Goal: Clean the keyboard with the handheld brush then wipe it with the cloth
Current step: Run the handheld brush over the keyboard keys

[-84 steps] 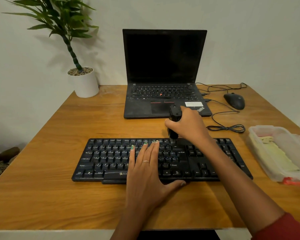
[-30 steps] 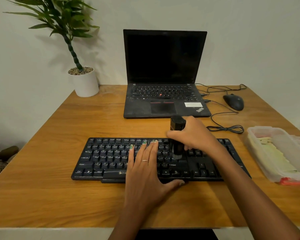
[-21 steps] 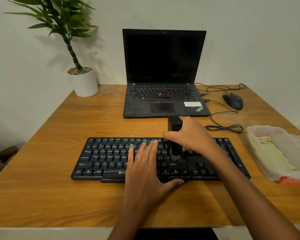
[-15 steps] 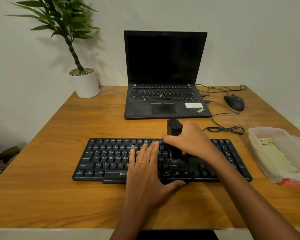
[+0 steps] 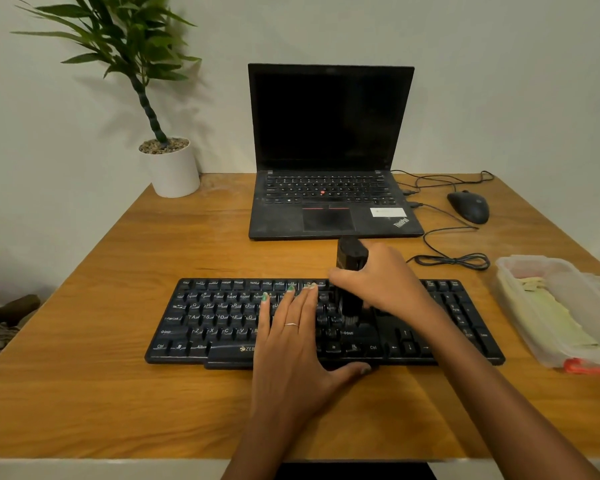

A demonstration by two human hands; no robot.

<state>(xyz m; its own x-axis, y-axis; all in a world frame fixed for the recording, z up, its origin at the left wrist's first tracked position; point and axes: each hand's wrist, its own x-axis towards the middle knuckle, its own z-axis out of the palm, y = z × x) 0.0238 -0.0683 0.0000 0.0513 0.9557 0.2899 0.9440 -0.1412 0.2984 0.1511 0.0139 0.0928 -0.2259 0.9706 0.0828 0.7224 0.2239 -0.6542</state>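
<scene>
The left hand [image 5: 297, 344] wears a thin silver ring, and its fingers [image 5: 264, 308] have green-painted nails.

Your left hand [image 5: 293, 344] covers the middle keys of the keyboard [image 5: 219, 317], and your right hand [image 5: 383, 282] hides the middle of the brush [image 5: 350, 252], so your grip shows only in part. The bristles blur against the dark keys. The box [image 5: 568, 355] runs off the right edge, its contents unclear.
</scene>
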